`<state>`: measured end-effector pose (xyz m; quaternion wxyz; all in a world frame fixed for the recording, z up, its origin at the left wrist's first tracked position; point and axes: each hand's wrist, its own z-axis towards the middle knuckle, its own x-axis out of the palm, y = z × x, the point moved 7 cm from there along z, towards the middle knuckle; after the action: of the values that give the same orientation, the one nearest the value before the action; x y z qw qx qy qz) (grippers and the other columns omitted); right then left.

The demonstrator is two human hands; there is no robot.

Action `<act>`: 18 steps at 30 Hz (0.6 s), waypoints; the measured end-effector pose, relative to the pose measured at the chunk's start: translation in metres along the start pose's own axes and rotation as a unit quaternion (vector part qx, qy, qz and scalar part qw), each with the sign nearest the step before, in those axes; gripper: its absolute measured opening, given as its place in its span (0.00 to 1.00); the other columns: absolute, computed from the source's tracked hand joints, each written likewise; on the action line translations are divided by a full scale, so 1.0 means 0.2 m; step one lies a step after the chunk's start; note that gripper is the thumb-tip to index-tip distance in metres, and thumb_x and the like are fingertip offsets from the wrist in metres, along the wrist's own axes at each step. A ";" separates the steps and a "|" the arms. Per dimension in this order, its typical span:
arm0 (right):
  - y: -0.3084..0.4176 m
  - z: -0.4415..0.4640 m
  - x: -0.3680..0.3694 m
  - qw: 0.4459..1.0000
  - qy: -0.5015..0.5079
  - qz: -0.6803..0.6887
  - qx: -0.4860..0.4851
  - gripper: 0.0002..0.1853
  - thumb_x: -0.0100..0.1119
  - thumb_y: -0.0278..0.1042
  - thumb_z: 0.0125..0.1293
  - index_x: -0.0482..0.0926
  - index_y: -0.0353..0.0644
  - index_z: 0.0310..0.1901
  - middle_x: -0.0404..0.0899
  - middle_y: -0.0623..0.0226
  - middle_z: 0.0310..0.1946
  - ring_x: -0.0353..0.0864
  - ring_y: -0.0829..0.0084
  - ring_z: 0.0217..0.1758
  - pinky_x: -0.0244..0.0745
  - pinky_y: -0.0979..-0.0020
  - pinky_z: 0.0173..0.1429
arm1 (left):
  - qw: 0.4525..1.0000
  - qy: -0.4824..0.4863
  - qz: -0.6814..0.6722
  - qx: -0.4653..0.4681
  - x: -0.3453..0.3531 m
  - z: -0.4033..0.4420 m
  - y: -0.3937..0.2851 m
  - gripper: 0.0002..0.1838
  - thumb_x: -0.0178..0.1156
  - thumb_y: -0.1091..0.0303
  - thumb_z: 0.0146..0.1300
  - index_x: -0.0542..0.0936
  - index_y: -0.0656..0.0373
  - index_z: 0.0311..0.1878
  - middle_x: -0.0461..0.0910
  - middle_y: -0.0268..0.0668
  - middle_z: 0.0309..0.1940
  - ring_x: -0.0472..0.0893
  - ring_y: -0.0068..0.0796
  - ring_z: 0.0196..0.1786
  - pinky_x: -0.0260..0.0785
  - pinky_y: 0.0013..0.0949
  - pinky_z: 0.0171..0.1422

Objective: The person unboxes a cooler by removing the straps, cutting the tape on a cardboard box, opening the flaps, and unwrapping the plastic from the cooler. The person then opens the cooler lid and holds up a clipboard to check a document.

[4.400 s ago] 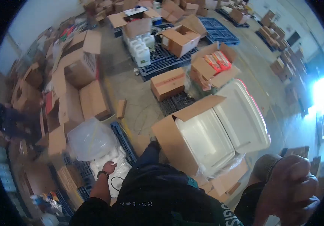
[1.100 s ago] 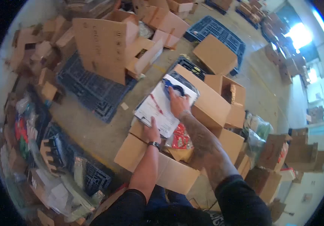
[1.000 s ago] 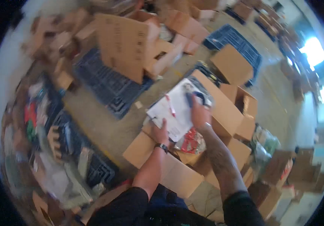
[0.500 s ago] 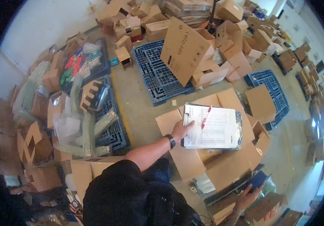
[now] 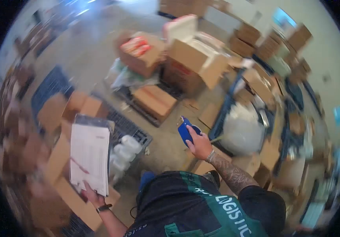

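My left hand (image 5: 92, 194) is closed on the lower edge of a clipboard (image 5: 83, 118), its thumb over a stack of printed sheets (image 5: 90, 148). A red pen (image 5: 79, 166) lies slantwise across the top sheet. Beneath the clipboard is an open cardboard box (image 5: 75, 199) with its flaps spread. My right hand (image 5: 198, 145) grips a blue tape dispenser (image 5: 185, 133) with a metallic end, held in the air above the floor. Part of a white round shape shows behind its fingers.
White rolled bundles (image 5: 124, 152) rest on a dark pallet (image 5: 128, 124) beside the clipboard. Ahead are a closed carton (image 5: 154, 102) and a large open box (image 5: 181, 73). A translucent plastic bag (image 5: 243, 134) sits on a blue pallet to the right. Motion blurs the left side.
My view has swung to the right. The clipboard now appears at the left of the view, still in my left hand. My right hand has come into clearer view with the blue tape dispenser.
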<state>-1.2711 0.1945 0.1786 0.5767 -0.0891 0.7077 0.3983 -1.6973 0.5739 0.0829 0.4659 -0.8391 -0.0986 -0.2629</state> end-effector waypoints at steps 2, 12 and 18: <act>-0.15 -0.04 0.01 0.999 -0.019 0.001 0.049 0.38 0.58 0.41 0.71 0.56 0.42 0.79 0.85 0.44 0.50 0.85 0.45 0.52 0.66 0.43 0.70 | 0.997 0.050 0.049 -0.013 0.21 0.20 0.08 0.33 0.52 0.50 0.81 0.64 0.64 0.77 0.75 0.45 0.70 0.79 0.42 0.66 0.74 0.44 0.71; -0.82 -0.01 -0.24 0.965 -0.084 0.005 0.250 0.37 0.59 0.40 0.70 0.59 0.39 0.77 0.86 0.42 0.44 0.85 0.43 0.47 0.73 0.46 0.58 | 0.966 0.167 0.178 -0.085 1.37 0.86 0.59 0.31 0.57 0.51 0.78 0.71 0.70 0.69 0.80 0.44 0.62 0.83 0.39 0.59 0.78 0.43 0.62; -0.97 0.69 -0.31 0.977 -0.077 -0.007 0.199 0.36 0.59 0.40 0.71 0.60 0.39 0.76 0.86 0.43 0.44 0.85 0.44 0.46 0.73 0.47 0.59 | 0.962 0.172 0.192 -0.090 1.82 1.30 0.73 0.27 0.60 0.57 0.77 0.69 0.63 0.71 0.80 0.41 0.61 0.83 0.36 0.59 0.79 0.42 0.61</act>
<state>-1.0347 0.1357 0.1419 0.6384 0.0534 0.7255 0.2516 -1.2398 0.6813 0.0599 0.4406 -0.8226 0.1700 -0.3167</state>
